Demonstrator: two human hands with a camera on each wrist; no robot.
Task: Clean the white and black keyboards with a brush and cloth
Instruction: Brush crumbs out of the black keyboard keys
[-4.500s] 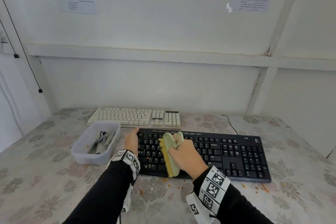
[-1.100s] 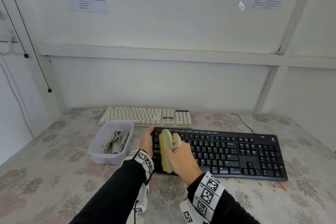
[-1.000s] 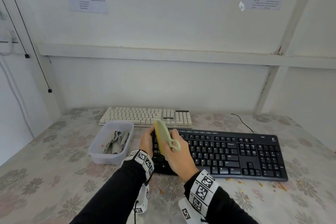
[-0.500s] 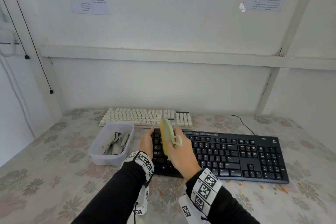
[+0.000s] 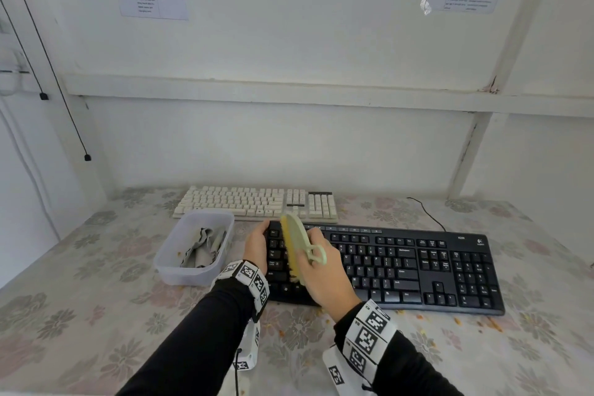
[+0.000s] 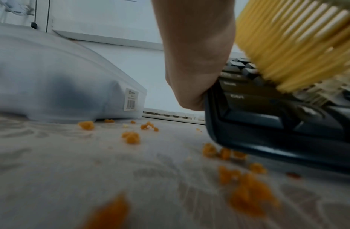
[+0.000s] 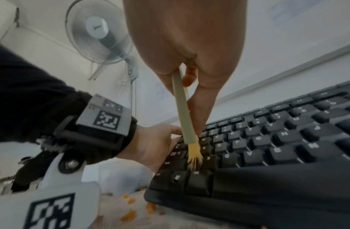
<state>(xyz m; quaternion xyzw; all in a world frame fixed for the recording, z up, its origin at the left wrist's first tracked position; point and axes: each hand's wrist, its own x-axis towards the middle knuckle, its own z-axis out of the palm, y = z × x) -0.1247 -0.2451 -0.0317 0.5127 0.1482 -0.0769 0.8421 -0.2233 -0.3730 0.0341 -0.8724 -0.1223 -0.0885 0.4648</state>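
The table, covered in a pale flowered cloth, carries everything. The black keyboard lies across the middle toward three o'clock, its cord trailing off toward one o'clock. The white keyboard sits just behind it at twelve o'clock, close to the wall. At ten o'clock from the hands stands a clear plastic tub with a crumpled grey cloth inside. The left hand grips the black keyboard's left end, thumb along its far corner. The right hand is closed round the pale green brush, held on edge with its yellow bristles splayed against the leftmost keys. Orange crumbs lie scattered on the table at six o'clock, along the black keyboard's near edge and beside the tub.
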